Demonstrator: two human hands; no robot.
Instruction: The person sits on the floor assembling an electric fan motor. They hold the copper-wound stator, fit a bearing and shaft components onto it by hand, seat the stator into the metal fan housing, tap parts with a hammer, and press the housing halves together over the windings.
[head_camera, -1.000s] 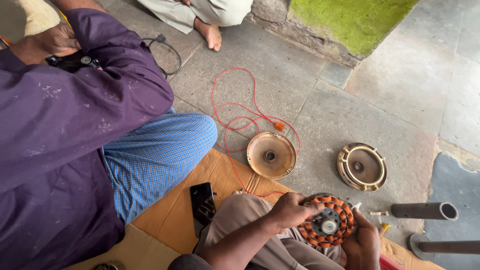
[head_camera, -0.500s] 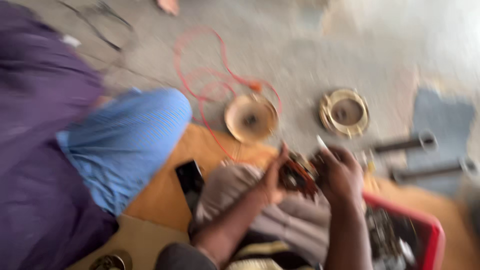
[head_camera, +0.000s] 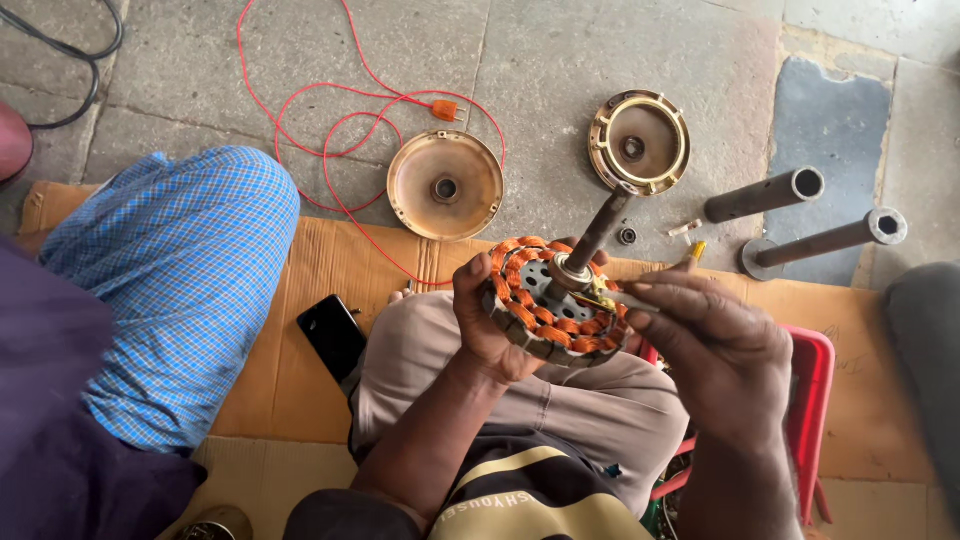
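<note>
Two knees frame the scene: at far left a neighbour's leg in blue checked cloth (head_camera: 190, 290) rests on the cardboard (head_camera: 300, 400), with a black phone (head_camera: 333, 335) lying just beside my own knee. Beyond it, red wire (head_camera: 330, 130) loops over the stone floor (head_camera: 560, 60) to a round metal cover (head_camera: 445, 185). My left hand (head_camera: 490, 320) is curled around the rim of the copper-wound motor core (head_camera: 545, 320), held above my lap with its shaft (head_camera: 598, 232) tilted up. My right hand (head_camera: 715, 350) pinches a thin tool (head_camera: 625, 297) against the core. Farther right lie a second cover (head_camera: 639, 141) and two pipes (head_camera: 765, 194).
</note>
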